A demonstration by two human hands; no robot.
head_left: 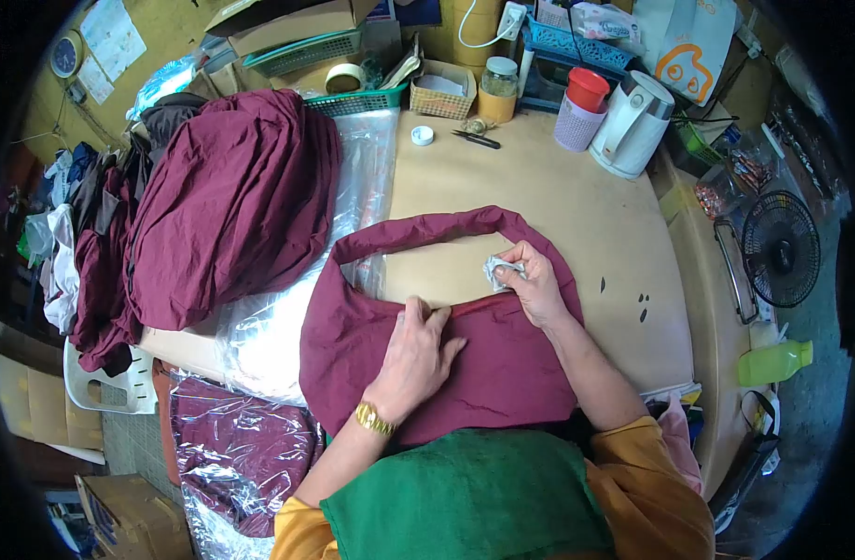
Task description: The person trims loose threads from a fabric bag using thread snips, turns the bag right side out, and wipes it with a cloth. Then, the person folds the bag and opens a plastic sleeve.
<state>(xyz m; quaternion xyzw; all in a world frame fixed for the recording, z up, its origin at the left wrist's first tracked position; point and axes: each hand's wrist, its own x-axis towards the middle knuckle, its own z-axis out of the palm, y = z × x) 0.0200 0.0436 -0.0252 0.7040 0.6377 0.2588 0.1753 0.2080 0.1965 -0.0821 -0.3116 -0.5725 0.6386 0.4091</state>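
Observation:
A maroon cloth bag with a wide loop handle lies flat on the brown-covered table, at its near edge. My left hand, with a gold watch on the wrist, rests on the bag just below its opening, fingers apart and palm down. Near the right end of that opening, my right hand pinches a crumpled whitish cloth between thumb and fingers. Bare table surface shows through the loop of the handle.
A large maroon fabric pile lies at the left on clear plastic. Farther back are small snips, a white-lidded tub, a jar, baskets, a red cup and a white kettle. A fan stands right.

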